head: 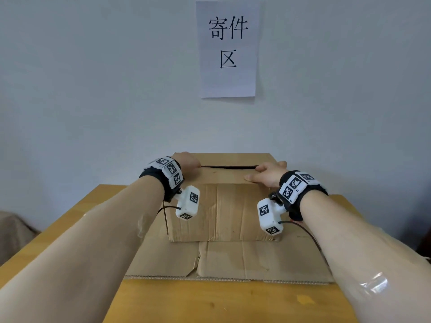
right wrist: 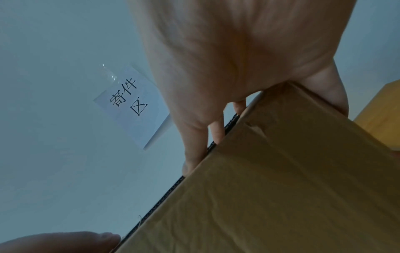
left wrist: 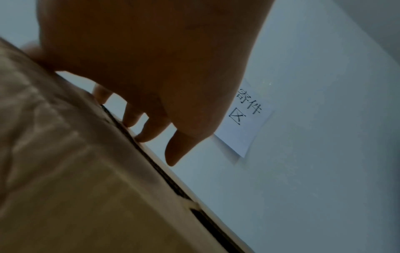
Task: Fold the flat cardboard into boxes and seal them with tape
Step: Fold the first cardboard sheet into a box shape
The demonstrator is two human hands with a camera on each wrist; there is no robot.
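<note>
Pressing box [head: 224,206] flaps, hands [head: 186,162] flat.

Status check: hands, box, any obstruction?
Left hand and right hand press top flaps of box. Seam gap open, no tape visible. Flat cardboard underneath.

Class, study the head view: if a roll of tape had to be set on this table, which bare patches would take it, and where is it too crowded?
Bare wood shows along the table's near edge, in front of the flat cardboard, and in a strip left of the box. The middle is crowded: the box stands on the flat cardboard, with the left hand and right hand on its top flaps.
</note>
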